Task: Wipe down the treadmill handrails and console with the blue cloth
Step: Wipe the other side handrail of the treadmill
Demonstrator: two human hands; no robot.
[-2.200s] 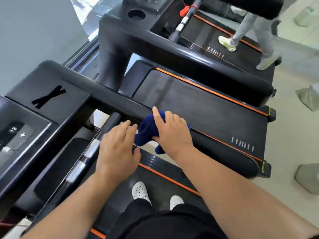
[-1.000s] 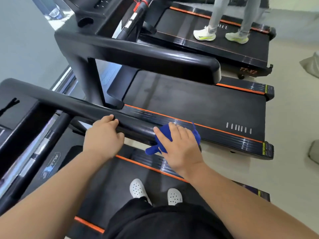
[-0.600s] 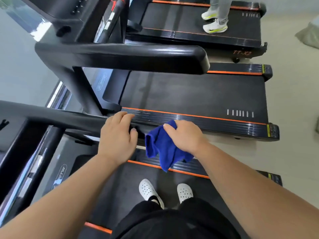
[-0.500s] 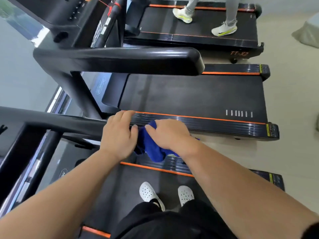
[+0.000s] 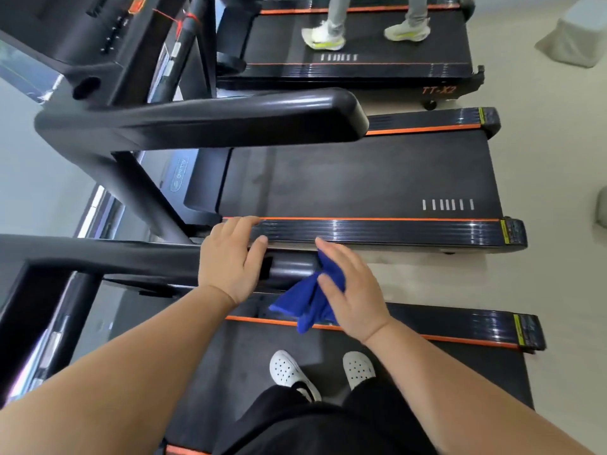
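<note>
The right hand (image 5: 351, 290) pinches the crumpled blue cloth (image 5: 310, 302) at the rounded end of the black padded handrail (image 5: 138, 261), the left hand (image 5: 230, 257) lying open-fingered over it, with bare floor (image 5: 558, 274) beyond.

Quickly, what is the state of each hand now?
Left hand: open, resting on the handrail, holding nothing.
Right hand: closed on the blue cloth at the handrail's end.

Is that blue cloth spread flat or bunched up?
Bunched up: the blue cloth is gathered under the right hand at the handrail end, a crumpled tail hanging below.
</note>
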